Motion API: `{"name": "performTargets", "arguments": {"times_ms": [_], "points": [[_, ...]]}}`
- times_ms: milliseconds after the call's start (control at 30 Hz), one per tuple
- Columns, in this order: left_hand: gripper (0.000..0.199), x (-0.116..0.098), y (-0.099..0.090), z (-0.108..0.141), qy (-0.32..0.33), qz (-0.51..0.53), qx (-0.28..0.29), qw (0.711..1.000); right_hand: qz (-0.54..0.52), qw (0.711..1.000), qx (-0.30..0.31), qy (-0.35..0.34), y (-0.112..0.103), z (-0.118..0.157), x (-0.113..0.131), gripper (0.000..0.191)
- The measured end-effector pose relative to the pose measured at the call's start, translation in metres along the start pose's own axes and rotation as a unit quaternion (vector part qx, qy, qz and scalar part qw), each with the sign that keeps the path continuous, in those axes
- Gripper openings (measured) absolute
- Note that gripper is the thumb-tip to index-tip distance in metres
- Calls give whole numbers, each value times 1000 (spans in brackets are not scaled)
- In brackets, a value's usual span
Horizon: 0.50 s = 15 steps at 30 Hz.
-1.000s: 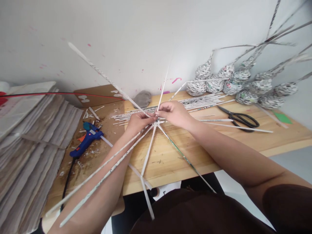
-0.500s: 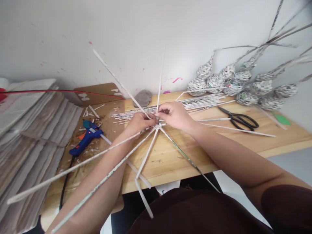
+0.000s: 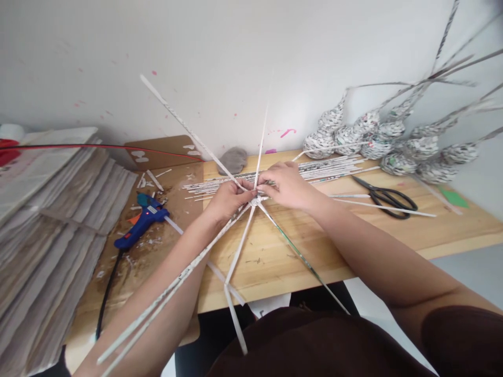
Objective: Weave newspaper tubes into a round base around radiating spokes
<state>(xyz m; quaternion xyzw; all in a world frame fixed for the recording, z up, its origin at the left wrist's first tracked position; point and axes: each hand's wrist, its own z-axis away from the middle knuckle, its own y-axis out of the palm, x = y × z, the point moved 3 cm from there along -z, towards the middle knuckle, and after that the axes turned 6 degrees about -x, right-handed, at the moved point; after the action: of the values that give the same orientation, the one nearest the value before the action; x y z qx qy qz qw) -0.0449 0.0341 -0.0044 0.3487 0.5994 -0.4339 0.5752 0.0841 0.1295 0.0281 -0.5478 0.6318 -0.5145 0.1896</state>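
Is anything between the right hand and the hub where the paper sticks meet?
Nothing visible. The right hand has its fingertips by the hub, the left hand close beside. The bundle of loose sticks lies beyond, not between.

Dark brown top [image 3: 306,343], right sleeve [image 3: 456,335] short; black legwear [image 3: 210,335].

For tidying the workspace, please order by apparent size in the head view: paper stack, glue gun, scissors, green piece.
1. Paper stack
2. Glue gun and scissors: too alike to rank
3. Green piece
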Motion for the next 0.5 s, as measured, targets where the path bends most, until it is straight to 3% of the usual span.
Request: {"name": "performTargets", "arguments": {"times_ms": [200,500], "points": [[43,1,2,1,-11,43,-2,999,-58,998,23,20,-1,2,-1,17],[44,4,0,-1,-21,68,-3,997,-98,994,24,49,-3,2,0,17]]}}
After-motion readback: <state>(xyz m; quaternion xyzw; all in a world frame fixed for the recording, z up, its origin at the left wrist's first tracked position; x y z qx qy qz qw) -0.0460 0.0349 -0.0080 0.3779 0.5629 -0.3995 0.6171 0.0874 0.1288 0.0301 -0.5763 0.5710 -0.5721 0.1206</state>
